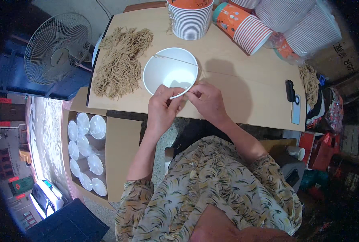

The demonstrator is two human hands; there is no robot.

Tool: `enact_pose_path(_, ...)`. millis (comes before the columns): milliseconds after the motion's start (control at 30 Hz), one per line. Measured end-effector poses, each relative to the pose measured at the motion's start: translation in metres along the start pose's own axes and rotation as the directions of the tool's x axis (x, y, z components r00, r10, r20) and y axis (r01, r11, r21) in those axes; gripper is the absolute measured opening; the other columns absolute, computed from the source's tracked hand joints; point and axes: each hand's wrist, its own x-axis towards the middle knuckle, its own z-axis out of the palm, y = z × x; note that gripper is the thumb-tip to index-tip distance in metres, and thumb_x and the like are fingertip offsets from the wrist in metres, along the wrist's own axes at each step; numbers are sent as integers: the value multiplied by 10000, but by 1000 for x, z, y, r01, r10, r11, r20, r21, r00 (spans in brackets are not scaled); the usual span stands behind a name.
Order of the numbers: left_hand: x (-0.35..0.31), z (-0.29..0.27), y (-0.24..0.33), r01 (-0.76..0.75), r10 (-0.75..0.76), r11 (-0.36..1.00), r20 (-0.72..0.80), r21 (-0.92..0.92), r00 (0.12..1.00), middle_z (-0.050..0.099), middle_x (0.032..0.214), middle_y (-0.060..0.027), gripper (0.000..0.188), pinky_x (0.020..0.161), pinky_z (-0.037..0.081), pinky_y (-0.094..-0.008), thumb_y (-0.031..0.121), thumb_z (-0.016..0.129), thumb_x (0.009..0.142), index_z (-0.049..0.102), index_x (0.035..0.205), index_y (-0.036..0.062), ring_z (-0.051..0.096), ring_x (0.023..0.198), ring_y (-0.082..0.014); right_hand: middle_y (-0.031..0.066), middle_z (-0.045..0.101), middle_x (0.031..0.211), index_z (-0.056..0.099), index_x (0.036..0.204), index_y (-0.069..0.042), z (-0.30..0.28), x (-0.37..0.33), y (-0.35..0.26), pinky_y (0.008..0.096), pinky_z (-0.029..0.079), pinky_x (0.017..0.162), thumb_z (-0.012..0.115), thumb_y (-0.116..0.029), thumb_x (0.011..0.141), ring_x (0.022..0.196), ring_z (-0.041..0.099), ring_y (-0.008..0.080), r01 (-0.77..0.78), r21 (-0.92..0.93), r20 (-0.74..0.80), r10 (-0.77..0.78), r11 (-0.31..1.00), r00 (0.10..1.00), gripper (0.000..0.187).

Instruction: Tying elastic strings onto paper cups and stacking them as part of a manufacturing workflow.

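A white paper bucket stands at the table's near edge, its open mouth tilted toward me. A thin tan cord crosses the mouth from the far rim to the right side. My left hand is closed on the near rim, thumb and fingers pinching it. Just right of it, my right hand is closed in a pinch at the rim, where the cord comes down to the fingers. The fingertips of both hands nearly meet, and the cord's end is hidden there.
A heap of tan cords lies left on the table. Behind stand stacked buckets, with an orange stack lying beside them. A phone-like device is at right. Below left, an open carton holds several clear-lidded tubs; a fan stands beyond.
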Motion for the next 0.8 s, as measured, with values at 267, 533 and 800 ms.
enact_pose_path(267, -1, 0, -11, -15, 15, 1000, 37, -19, 999, 522, 886, -34, 181, 591, 510, -241, -10, 658, 937, 713, 1107, 18, 607, 702, -107, 55, 625, 741, 644, 794, 6, -6, 0, 2, 288, 503, 648, 738, -28, 787, 672, 608, 131, -45, 21, 54, 44, 999, 998, 101)
enact_pose_path(533, 0, 3, -13, -33, 33, 997, 1, 71, 999, 560, 794, -72, 208, 566, 493, -281, -47, 655, 896, 744, 1059, 46, 615, 625, -140, 63, 640, 764, 652, 834, 4, -17, -3, -1, 293, 527, 676, 836, -165, 758, 694, 625, 143, -76, -125, 162, 96, 989, 982, 261)
enact_pose_path(800, 0, 6, -14, -42, 42, 998, -7, 55, 999, 564, 772, -76, 213, 562, 483, -290, -43, 666, 882, 748, 1057, 44, 596, 626, -147, 61, 702, 787, 750, 903, -12, -4, -14, 14, 266, 502, 640, 780, -121, 843, 693, 629, 110, -154, -31, 93, 156, 988, 983, 129)
